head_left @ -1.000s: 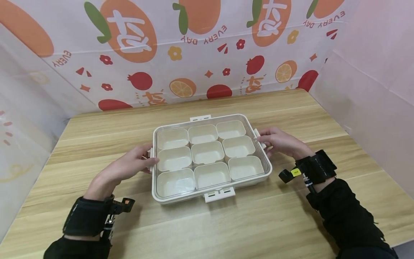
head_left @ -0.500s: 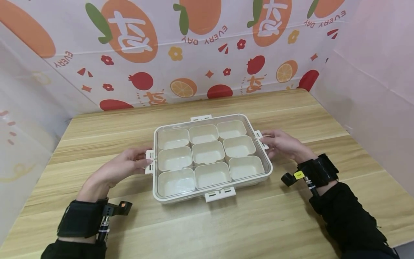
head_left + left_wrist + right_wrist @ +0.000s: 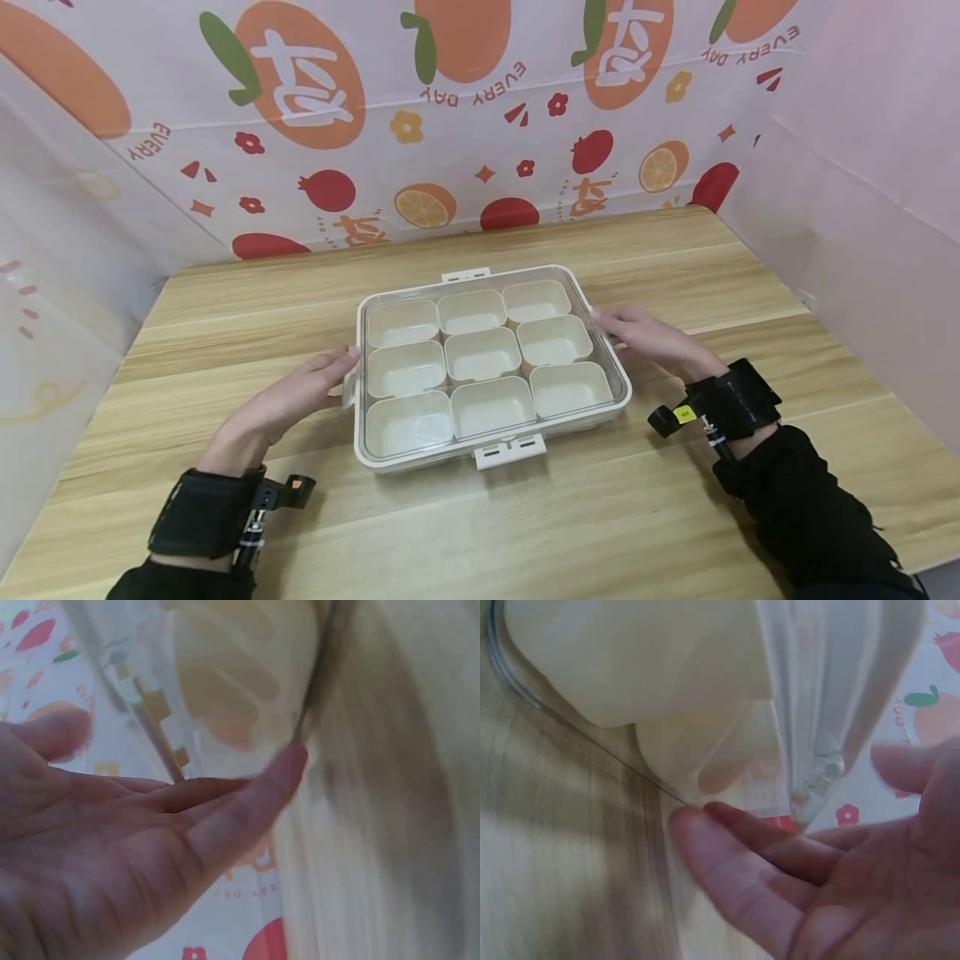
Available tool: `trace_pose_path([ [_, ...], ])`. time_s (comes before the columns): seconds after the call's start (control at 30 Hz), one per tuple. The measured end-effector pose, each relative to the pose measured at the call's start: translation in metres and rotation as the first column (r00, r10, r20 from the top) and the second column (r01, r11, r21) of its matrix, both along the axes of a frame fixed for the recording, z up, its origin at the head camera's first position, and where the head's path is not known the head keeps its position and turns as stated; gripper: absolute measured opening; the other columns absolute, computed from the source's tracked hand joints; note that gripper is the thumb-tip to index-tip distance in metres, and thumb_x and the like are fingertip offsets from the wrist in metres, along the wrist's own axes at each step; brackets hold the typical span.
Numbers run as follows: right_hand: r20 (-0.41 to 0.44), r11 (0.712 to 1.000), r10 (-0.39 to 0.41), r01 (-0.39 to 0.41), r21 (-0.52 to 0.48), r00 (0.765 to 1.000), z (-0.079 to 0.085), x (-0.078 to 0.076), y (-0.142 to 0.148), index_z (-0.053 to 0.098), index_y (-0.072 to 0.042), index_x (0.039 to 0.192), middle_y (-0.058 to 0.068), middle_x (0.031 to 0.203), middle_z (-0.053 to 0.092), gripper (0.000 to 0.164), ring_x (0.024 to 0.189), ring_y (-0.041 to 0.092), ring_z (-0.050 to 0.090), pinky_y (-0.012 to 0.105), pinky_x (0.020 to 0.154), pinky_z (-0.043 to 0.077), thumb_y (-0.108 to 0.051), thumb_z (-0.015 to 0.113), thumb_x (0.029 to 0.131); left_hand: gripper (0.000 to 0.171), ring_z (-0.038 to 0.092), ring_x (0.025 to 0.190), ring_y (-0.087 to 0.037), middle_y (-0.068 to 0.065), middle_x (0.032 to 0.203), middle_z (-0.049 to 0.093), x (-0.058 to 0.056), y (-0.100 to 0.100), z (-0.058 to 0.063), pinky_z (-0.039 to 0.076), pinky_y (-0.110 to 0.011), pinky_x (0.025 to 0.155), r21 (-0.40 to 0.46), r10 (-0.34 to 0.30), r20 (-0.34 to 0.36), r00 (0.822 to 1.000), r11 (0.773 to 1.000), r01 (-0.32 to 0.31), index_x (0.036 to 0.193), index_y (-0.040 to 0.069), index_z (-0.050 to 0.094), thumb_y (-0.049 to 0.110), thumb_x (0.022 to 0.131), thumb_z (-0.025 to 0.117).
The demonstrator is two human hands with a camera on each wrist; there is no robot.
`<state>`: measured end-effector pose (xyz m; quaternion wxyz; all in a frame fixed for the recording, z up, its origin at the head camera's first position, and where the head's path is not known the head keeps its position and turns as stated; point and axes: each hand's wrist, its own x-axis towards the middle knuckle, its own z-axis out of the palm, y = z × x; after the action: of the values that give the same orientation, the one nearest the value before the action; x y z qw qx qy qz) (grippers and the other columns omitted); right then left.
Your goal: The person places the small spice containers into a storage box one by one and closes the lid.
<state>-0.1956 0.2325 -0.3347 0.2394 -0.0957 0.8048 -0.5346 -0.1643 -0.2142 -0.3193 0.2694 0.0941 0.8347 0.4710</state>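
A rectangular storage box with a clear, white-rimmed lid lies on the wooden table. Through the lid show several cream cups in rows. At the box's left side my left hand has its fingertips against the wall, by the left latch. In the left wrist view those fingers reach along the lower wall, thumb apart from it. My right hand touches the right side and mostly hides the latch there. The right wrist view shows its fingers extended at the box's bottom edge, thumb apart.
A front latch and a back latch stick out flat from the lid. Behind the wooden table hangs a fruit-printed cloth. Pale cloth walls close off both sides. Both wrists carry black camera straps.
The left thumb has come off the lid's edge. Both side latches stood out flat half a second ago; now the left one tilts down and the right is mostly hidden. The box has stayed put.
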Motion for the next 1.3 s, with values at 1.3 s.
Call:
trace_pose_path([
  [1.3, -0.108, 0.98, 0.121, -0.101, 0.172, 0.987, -0.003, 0.002, -0.004, 0.036, 0.016, 0.147, 0.027, 0.135, 0.055, 0.052, 0.124, 0.032, 0.054, 0.051, 0.106, 0.043, -0.023, 0.038, 0.112, 0.074, -0.011, 0.15, -0.042, -0.026, 0.165, -0.006, 0.011, 0.008, -0.015, -0.002, -0.07, 0.113, 0.104, 0.003, -0.016, 1.0, 0.995, -0.001, 0.161, 0.005, -0.007, 0.042, 0.111, 0.033],
])
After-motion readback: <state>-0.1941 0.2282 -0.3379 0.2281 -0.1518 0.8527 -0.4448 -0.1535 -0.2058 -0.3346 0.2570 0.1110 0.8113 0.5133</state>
